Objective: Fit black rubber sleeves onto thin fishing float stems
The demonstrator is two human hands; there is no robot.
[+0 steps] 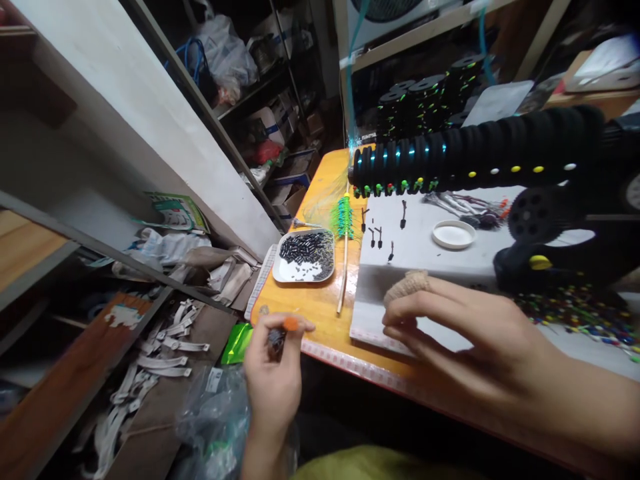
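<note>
My left hand (275, 363) is closed at the table's front edge. In its fingers is a small orange-tipped thing (291, 324) with a dark, tangled-looking part (275, 340) in the palm; its kind is not clear. My right hand (465, 327) hovers over the white sheet, thumb and fingertips together; anything between them is too small or hidden to make out. Beige wrapping (407, 287) covers one of its fingers. Ahead lie several small black pieces with thin stems (379, 240). A white tray (305, 281) of black tubular bits stands beyond my left hand.
A black ribbed rod (465, 153) with coloured beads juts over the table from the right. Beside the tray is a stick with green bristles (344, 217). A white lid (454, 235) and loose coloured beads (580, 320) lie right. Black spools (420, 107) stand behind.
</note>
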